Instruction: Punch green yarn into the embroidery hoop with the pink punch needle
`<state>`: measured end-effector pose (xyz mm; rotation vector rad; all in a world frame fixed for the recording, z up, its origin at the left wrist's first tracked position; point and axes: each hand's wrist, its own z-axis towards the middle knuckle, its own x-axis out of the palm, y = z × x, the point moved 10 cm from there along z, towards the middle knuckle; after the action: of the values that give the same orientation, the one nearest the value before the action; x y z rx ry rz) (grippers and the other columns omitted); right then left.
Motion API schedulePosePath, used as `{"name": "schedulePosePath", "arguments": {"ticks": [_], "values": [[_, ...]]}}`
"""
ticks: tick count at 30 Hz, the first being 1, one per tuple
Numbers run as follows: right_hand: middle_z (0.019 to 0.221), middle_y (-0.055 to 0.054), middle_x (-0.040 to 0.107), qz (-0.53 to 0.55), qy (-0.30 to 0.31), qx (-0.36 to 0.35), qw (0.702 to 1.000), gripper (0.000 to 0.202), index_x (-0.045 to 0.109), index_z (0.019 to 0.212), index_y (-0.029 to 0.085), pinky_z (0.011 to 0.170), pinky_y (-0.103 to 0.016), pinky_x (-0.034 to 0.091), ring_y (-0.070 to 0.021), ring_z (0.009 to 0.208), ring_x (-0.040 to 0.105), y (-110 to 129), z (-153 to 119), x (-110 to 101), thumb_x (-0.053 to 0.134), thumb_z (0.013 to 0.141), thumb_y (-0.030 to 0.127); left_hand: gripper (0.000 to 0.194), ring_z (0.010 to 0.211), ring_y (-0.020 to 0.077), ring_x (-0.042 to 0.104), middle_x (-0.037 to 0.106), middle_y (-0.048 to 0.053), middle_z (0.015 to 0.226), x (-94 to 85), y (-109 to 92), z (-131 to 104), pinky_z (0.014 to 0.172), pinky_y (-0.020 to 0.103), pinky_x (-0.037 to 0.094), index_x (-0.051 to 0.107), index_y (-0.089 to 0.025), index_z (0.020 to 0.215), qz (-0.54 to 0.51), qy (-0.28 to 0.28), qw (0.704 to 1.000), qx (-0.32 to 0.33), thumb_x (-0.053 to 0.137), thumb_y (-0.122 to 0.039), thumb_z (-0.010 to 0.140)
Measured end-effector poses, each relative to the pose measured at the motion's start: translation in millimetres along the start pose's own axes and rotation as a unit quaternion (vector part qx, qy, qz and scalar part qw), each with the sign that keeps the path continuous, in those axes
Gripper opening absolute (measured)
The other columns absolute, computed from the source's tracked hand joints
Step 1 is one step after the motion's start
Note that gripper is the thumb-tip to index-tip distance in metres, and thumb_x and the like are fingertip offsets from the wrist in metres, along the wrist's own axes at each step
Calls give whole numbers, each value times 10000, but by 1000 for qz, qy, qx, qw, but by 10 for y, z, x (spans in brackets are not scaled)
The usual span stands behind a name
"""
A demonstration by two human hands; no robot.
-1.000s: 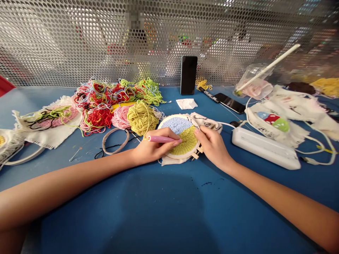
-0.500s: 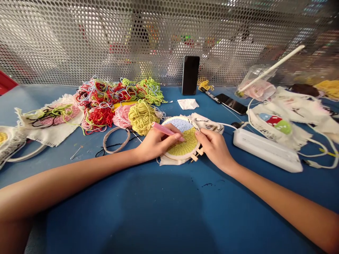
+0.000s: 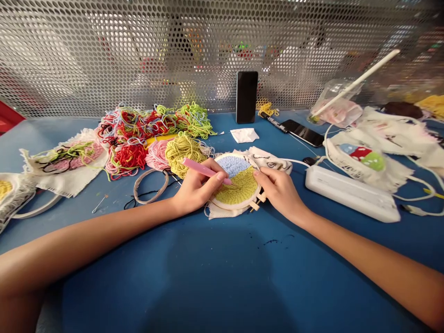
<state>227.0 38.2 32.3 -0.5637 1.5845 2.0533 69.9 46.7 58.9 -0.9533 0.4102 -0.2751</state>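
Observation:
A round embroidery hoop (image 3: 248, 204) holds white cloth covered with light blue loops (image 3: 231, 163) at the top and yellow-green loops (image 3: 239, 187) below. My left hand (image 3: 199, 187) is closed on a pink pen-like tool (image 3: 197, 167), whose tip points down at the yellow-green part. With thumb and fingers, my right hand (image 3: 277, 187) grips the hoop's right rim, just above its wooden screw blocks. Loose cloth with dark writing (image 3: 268, 158) sticks out behind the hoop. The yellow-green yarn ball (image 3: 183, 153) lies just beyond my left hand.
A tangled yarn heap (image 3: 138, 122) spreads at the back left, near a bare hoop (image 3: 136, 185). One phone (image 3: 247, 97) stands against the perforated metal screen; another phone (image 3: 303, 132) lies flat. At the right are a white power strip (image 3: 350, 193) and stitched cloth (image 3: 364, 159).
My left hand has shifted slightly left with the pink tool, whose tip now sits further left and lower on the yellow-green loops. My right hand keeps its grip on the hoop.

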Motion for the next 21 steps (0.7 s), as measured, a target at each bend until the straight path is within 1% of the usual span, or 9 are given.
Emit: {"name": "schedulePosePath", "arguments": {"ticks": [2,5,8,11,14,19,21], "values": [[488,52,225,1,3,1,1000,394,237,557,194,452,-257,182,-79,462,254,-1,0,4,438,870,324,243,529,65,495,562,22,647,19,-76,0,451,176,390,605,-125,784,53,1,998,26,479,-313,873],[487,52,231,6,16,2,1000,396,248,553,195,455,-257,190,-80,463,258,-14,8,28,430,873,339,208,619,97,561,620,63,717,115,-216,-8,533,202,456,613,-112,778,124,25,989,73,489,-257,861],[482,52,232,1,21,-3,1000,402,251,549,195,455,-257,192,-81,467,259,-25,22,35,430,872,352,183,666,114,597,646,81,740,220,-267,-8,591,216,490,621,-96,798,160,58,982,80,489,-209,856],[479,51,224,-11,15,-12,1000,409,239,550,195,451,-257,184,-81,465,252,-18,25,19,430,873,358,171,707,120,617,665,95,783,287,-262,-9,629,217,503,628,-85,835,174,83,978,74,495,-191,854],[479,51,214,-23,2,-25,999,416,223,555,195,446,-257,175,-78,459,246,29,0,-12,433,874,359,154,735,127,622,673,100,803,333,-237,-14,654,225,509,624,-89,863,175,96,977,75,503,-184,849],[494,49,233,-15,-16,-59,998,395,231,565,197,446,-254,183,-77,468,251,154,-73,-49,428,878,337,124,732,130,607,681,93,808,479,-277,-51,657,238,503,627,-104,836,184,130,963,147,507,-134,838],[496,48,237,-7,-16,-54,998,390,235,564,197,445,-253,183,-78,470,252,150,-74,-47,426,877,329,130,730,131,605,682,88,799,491,-271,-46,664,245,502,629,-111,823,183,133,962,151,505,-142,842]]}}
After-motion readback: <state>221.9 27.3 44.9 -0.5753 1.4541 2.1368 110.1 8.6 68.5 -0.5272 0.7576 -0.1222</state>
